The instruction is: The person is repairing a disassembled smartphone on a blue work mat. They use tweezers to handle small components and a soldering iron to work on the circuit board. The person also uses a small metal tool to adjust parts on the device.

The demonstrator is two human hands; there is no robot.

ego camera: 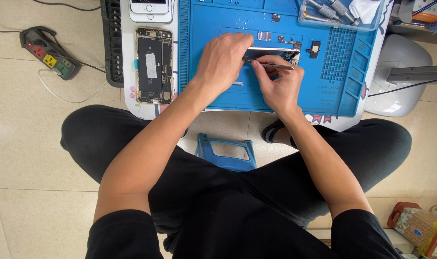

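Tweezers [271, 65] pinched in right hand [278, 86]; left hand [222, 60] grips phone screen panel [276, 52] at upper centre, over blue repair mat [343, 91].

Person, seated, seen from above: wearing a black short-sleeved top, sleeves ending above the elbows at the lower frame, forearms showing bare; wearing black trousers across both thighs; wearing a dark open sandal [274, 130] at frame centre.

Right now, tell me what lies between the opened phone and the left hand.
Head view: only the blue repair mat's ridged left edge lies between the opened phone and the left hand.
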